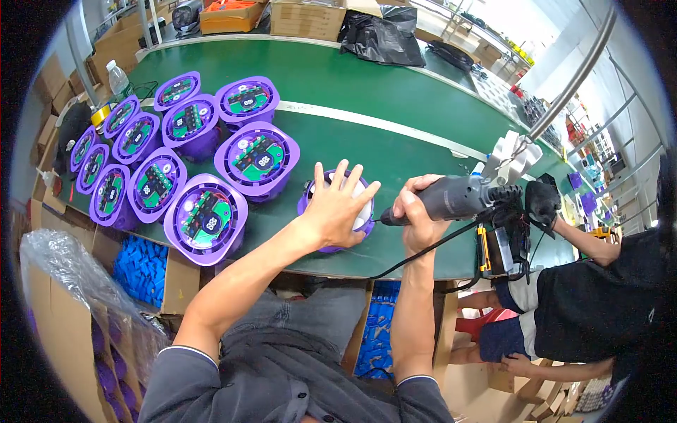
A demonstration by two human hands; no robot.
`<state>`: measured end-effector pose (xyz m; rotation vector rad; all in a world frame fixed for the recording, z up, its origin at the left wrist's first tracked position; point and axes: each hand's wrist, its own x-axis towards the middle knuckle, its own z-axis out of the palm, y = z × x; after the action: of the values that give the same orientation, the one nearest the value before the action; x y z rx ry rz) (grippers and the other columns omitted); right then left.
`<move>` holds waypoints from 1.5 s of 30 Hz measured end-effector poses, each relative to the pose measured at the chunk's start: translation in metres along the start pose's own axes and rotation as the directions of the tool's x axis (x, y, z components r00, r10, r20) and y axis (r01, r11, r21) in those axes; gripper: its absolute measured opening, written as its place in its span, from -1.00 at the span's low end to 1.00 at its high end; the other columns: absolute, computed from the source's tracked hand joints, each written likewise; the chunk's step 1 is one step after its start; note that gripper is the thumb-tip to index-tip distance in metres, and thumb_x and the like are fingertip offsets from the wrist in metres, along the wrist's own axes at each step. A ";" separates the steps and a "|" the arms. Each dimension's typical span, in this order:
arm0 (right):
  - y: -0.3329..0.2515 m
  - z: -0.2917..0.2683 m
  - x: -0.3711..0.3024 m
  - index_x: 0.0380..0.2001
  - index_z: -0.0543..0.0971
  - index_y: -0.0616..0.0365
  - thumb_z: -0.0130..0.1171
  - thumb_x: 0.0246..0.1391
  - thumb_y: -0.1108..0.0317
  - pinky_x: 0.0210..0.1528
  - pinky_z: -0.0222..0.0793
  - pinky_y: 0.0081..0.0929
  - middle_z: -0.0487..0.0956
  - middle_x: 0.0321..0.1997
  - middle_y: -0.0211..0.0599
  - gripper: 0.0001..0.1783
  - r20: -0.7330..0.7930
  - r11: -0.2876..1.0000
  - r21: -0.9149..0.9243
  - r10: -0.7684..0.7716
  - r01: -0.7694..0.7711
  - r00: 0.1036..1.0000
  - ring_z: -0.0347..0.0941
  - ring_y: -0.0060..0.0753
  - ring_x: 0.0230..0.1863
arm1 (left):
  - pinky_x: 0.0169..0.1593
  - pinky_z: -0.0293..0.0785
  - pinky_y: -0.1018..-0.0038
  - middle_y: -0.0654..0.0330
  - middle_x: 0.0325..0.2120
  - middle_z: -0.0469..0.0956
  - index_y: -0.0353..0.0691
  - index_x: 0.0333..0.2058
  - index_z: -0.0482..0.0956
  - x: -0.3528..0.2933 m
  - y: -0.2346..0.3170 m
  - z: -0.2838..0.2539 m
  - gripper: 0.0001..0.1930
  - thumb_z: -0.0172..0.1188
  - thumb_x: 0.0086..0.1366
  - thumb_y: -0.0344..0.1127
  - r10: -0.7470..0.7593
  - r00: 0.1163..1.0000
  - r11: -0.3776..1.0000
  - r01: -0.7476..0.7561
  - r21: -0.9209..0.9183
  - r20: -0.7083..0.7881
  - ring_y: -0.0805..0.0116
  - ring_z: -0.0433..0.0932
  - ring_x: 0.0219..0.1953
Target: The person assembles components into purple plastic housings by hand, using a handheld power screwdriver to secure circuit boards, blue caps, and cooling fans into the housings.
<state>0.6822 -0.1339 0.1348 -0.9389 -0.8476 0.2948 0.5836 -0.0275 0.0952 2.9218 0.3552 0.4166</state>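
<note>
My left hand [338, 208] lies with its fingers spread over a round purple and white housing [362, 220], pressing it against the green workbench and hiding most of its top. In my right hand [423, 215] is a dark grey electric screwdriver [455, 197], held level with its tip pointing left. The bit reaches the right side of the housing; whether it sits in a screw is too small to tell. To the left stand several purple housings [257, 161] with green circuit boards facing up, the closest one [206, 220] near the bench's front edge.
Blue parts fill cardboard boxes [141, 271] below the bench edge. A black cable [430, 247] hangs from the screwdriver. Yellow-handled tools [484, 250] stand to the right, beside a co-worker [592, 303]. A water bottle [118, 79] and a black bag [384, 35] sit farther back.
</note>
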 end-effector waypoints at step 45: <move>-0.023 -0.009 -0.013 -0.35 0.31 0.20 0.13 -0.21 0.58 -0.61 0.30 -0.58 0.41 -0.53 -0.22 -0.71 0.099 0.996 0.082 0.013 -0.021 0.995 0.33 -0.51 -0.64 | 0.12 -0.24 -0.24 -0.21 0.16 -0.09 0.11 0.17 0.05 -0.003 -0.009 -0.021 -0.12 0.26 -0.20 -0.12 0.096 0.965 0.995 -0.097 -0.009 0.243 -0.20 -0.18 0.23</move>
<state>0.6777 -0.1598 0.1435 -0.8597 -0.9112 0.3909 0.5727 -0.0172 0.1129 2.9553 0.1787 0.0659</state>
